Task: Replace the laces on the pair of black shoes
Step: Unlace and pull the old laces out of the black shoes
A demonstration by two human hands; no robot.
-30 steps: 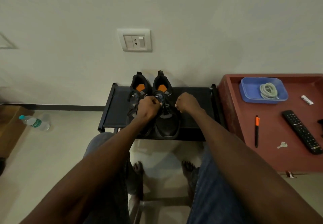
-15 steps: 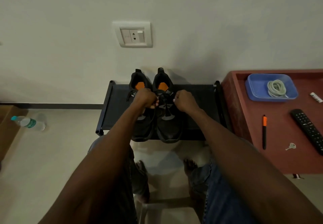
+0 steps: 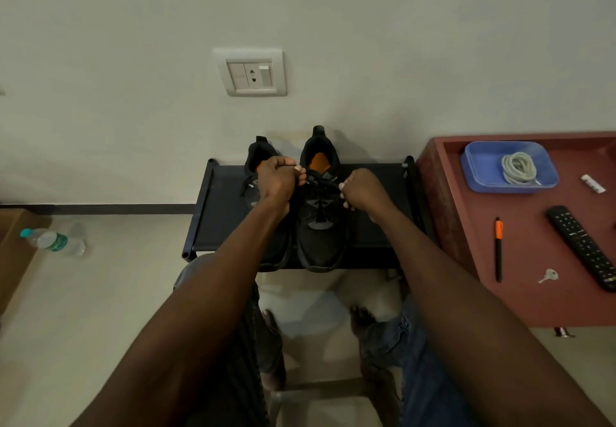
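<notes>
Two black shoes with orange insoles stand side by side on a low black rack (image 3: 220, 213) against the wall. The right shoe (image 3: 321, 226) shows in full; the left shoe (image 3: 258, 159) is largely hidden behind my left forearm. My left hand (image 3: 278, 178) pinches one end of the right shoe's black lace (image 3: 321, 189) and holds it up to the left. My right hand (image 3: 361, 189) pinches the other end on the right. A coil of grey-white laces (image 3: 519, 168) lies in a blue tray (image 3: 480, 169) on the red table.
The red table (image 3: 533, 260) at right also holds an orange-capped pen (image 3: 498, 248), a black remote (image 3: 583, 246), a key (image 3: 548, 275) and a small white object (image 3: 592, 183). A water bottle (image 3: 53, 241) lies on the floor at left. My knees and bare feet are below the rack.
Both hands rose and spread apart, drawing the black lace ends outward from the right shoe. The camera view shifted slightly.
</notes>
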